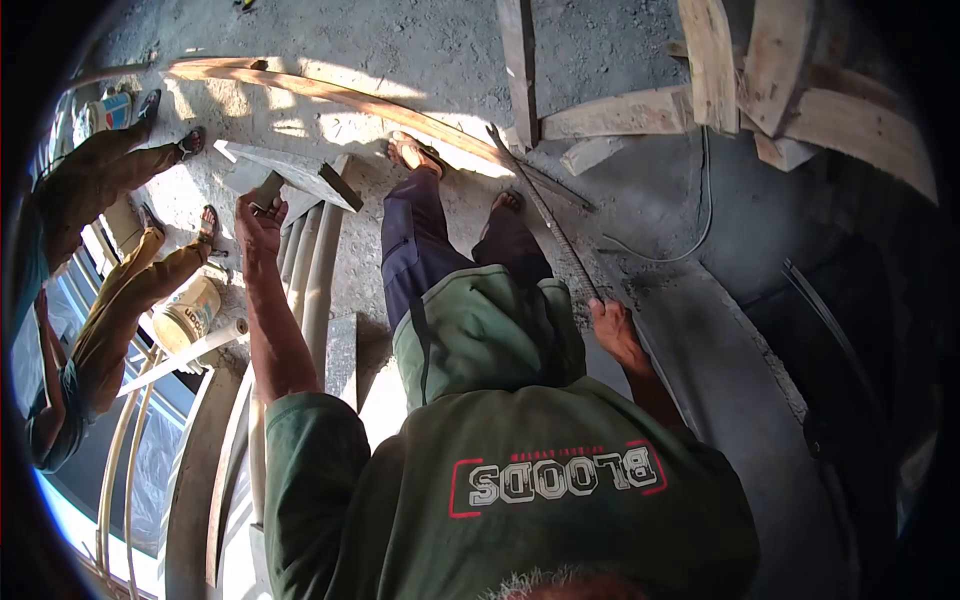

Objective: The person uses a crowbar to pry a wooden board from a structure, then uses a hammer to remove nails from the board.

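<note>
My left hand [261,225] is raised at the left, its fingers closed around a small dark grey-brown block [268,188]. Just beyond that hand lies a pale flat board [290,163] with a dark end. At the right, my right hand [612,328] grips the near end of a long pry bar [548,213]. The bar is thin and dark, ribbed like rebar, with a forked far tip. It slants away from the hand, past my right foot [508,201].
Two people's legs [140,285] show at the left, near a white bucket [187,315]. Pipes [310,270] lie beside my left arm. A long curved plank [350,97] crosses the dusty floor. Rough boards [715,70] are stacked upper right, near a cable [705,200].
</note>
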Available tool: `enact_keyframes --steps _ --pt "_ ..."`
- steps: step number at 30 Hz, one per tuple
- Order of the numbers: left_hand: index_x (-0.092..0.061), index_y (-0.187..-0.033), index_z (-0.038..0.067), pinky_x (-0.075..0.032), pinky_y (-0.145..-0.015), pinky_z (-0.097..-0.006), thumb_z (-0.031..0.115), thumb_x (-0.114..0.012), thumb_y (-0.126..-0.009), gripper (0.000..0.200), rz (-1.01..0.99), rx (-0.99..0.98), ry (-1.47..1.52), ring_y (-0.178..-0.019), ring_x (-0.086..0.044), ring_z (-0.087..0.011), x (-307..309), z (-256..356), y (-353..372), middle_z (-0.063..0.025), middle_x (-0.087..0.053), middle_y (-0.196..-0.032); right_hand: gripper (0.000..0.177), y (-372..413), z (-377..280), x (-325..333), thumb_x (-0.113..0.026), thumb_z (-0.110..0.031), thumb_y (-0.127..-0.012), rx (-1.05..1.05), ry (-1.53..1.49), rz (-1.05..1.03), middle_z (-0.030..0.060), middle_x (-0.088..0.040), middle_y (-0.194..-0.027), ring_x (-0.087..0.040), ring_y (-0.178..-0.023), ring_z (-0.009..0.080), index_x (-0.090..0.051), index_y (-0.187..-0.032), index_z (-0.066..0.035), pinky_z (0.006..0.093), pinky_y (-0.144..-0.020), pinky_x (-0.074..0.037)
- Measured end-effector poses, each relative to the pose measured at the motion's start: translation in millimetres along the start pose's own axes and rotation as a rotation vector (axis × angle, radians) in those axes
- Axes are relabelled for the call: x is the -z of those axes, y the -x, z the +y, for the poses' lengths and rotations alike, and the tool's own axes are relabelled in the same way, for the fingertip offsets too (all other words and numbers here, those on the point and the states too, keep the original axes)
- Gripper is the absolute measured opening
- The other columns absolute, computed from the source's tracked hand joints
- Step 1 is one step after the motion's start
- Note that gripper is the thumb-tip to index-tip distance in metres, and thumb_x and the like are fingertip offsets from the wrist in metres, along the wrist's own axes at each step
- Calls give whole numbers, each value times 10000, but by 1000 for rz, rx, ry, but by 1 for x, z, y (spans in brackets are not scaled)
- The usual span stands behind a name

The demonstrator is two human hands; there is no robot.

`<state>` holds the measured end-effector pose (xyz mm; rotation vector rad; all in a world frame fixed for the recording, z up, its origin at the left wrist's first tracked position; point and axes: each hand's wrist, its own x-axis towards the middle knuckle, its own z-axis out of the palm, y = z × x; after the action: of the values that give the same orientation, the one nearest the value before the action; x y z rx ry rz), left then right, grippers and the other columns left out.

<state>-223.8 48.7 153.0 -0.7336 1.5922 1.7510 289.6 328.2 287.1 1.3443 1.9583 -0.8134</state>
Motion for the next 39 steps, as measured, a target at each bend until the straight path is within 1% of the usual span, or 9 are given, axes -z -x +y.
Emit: enact_keyframes --steps 7,10,14,15,17,19,25,35,39 --pt "-559 -958 62 -526 -690 -343 267 -578 -792 265 -52 46 -66 -699 -608 -200 -29 -52 58 -101 -628 -854 467 37 101 -26 -440 -373 -905 -25 50 116 318 -589 -843 -569 -834 493 -611 -801 50 495 -712 -470" --pt "-564 -901 30 -514 -626 -340 251 -597 -782 254 -83 55 -37 -621 -580 -212 -46 -65 79 -97 -603 -746 484 49 115 -28 -438 -394 -903 -143 27 79 308 -593 -828 -567 -826 496 -609 -794 45 496 -720 -470" --pt "-561 -910 16 -520 -581 -345 245 -585 -795 257 -145 105 -58 -616 -586 -216 -40 -86 69 -113 -605 -747 479 62 178 -91 -435 -388 -905 -93 149 79 307 -594 -829 -576 -834 476 -606 -804 48 491 -702 -477" --pt "-555 -916 14 -515 -582 -346 242 -583 -801 257 -161 151 -47 -609 -578 -216 -28 -96 53 -109 -600 -764 445 63 196 -104 -447 -409 -911 -169 1 134 177 -513 -675 -533 -657 316 -559 -744 -12 396 -562 -431" --pt "-548 -924 12 -508 -582 -343 240 -585 -803 261 -294 9 -129 -604 -569 -210 -35 -98 78 -104 -595 -788 430 95 207 -115 -459 -429 -916 -245 -135 146 46 -432 -521 -490 -480 155 -513 -684 -71 301 -421 -385" --pt "-550 -930 15 -504 -584 -337 246 -586 -807 265 -195 100 -131 -598 -560 -196 -25 -110 60 -102 -593 -795 431 94 192 -103 -429 -415 -933 -416 -355 14 6 -403 -495 -406 -404 92 -472 -653 -89 277 -365 -318" --pt "-564 -937 5 -530 -565 -331 273 -580 -813 296 -144 94 -309 -601 -584 -190 -17 -120 49 -116 -594 -771 412 115 134 -72 -438 -400 -938 -635 -796 -80 -30 -379 -499 -354 -372 72 -470 -676 -85 256 -337 -283" --pt "-603 -896 -38 -555 -601 -300 308 -556 -798 363 -204 -16 -741 -597 -628 -210 -17 -134 73 -150 -625 -789 386 115 119 -66 -470 -428 -919 -622 -741 -126 -45 -372 -515 -369 -389 63 -475 -740 -86 241 -338 -290" --pt "-609 -818 -49 -544 -582 -303 320 -556 -805 373 -374 -167 -1016 -631 -648 -193 -9 -159 66 -140 -630 -714 385 119 115 -68 -472 -428 -917 -563 -681 -164 -50 -374 -519 -370 -390 59 -479 -741 -86 237 -339 -290"
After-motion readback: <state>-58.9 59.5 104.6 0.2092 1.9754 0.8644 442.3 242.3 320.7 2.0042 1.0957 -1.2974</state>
